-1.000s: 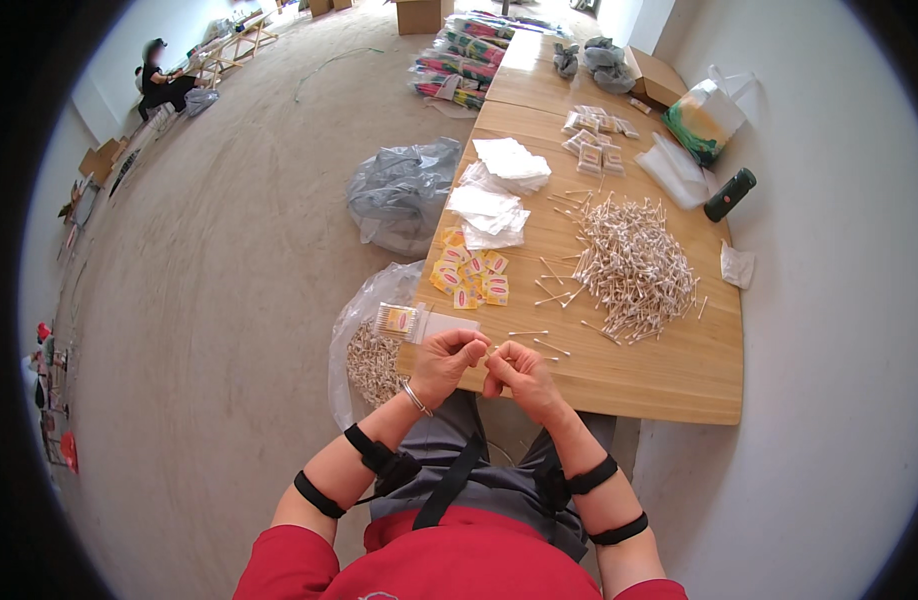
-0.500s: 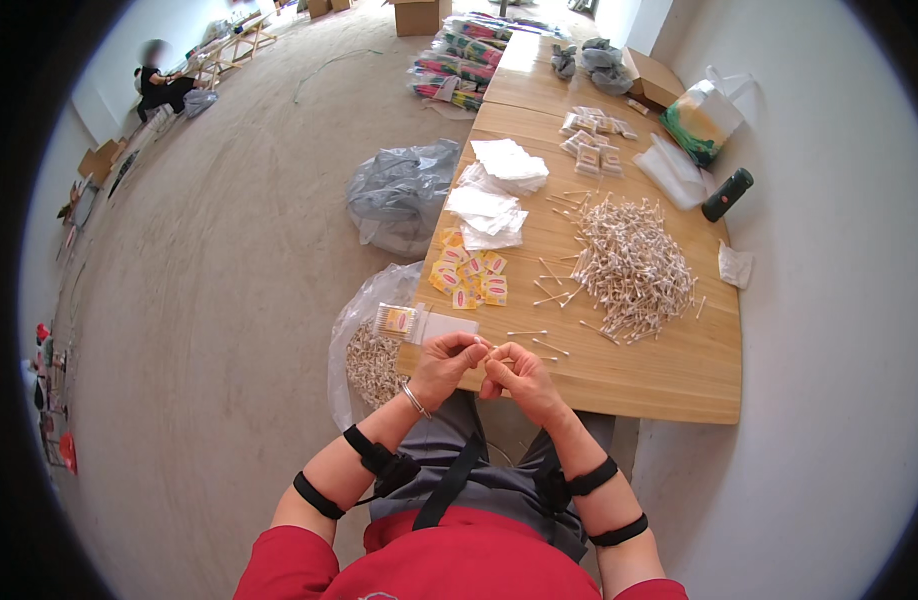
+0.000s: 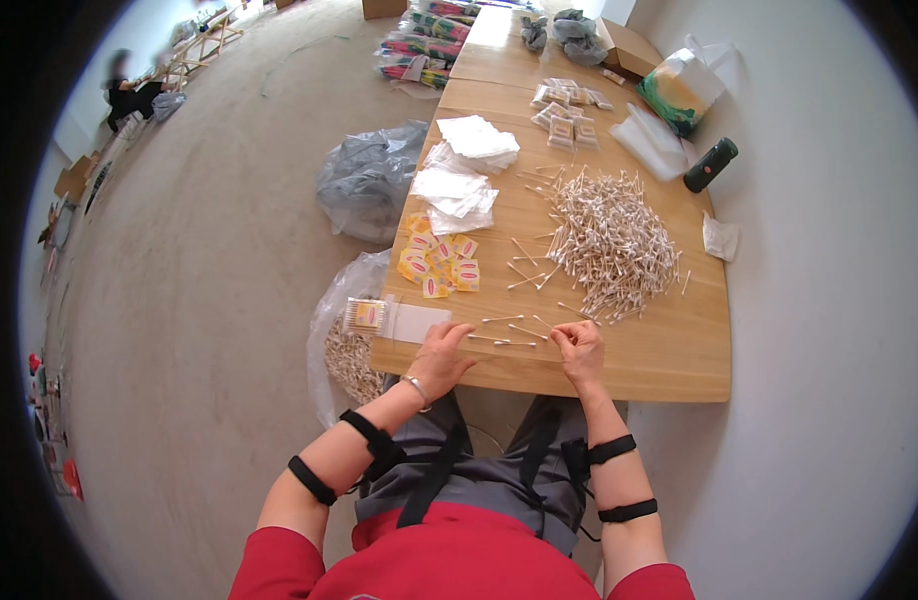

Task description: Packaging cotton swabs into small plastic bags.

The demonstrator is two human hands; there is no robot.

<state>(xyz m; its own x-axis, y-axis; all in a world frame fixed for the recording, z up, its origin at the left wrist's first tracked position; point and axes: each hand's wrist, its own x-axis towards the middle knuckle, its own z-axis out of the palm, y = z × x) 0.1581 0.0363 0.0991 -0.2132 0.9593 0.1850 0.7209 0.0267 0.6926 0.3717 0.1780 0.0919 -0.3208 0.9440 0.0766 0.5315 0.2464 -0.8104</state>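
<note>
By the table's (image 3: 659, 370) near edge, the right hand (image 3: 582, 355), hold unclear, is seemingly picking swabs (image 3: 529, 332), needing light pinching, left hand (image 3: 441, 362) loose.

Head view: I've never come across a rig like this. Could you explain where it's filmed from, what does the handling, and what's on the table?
There is no robot here: a person works bare-handed. The picture comes from the left of two fisheye cameras worn on the head, looking down, so straight edges bend toward the rim. On the wooden table lie a big heap of cotton swabs, yellow cards, white sheets or bags and, farther off, small packets. The left hand, thumb and fingers apart, is beside a few loose swabs near the front edge. The right hand, fingertips close together, is at their other end; whether it grips one is too small to tell.
</note>
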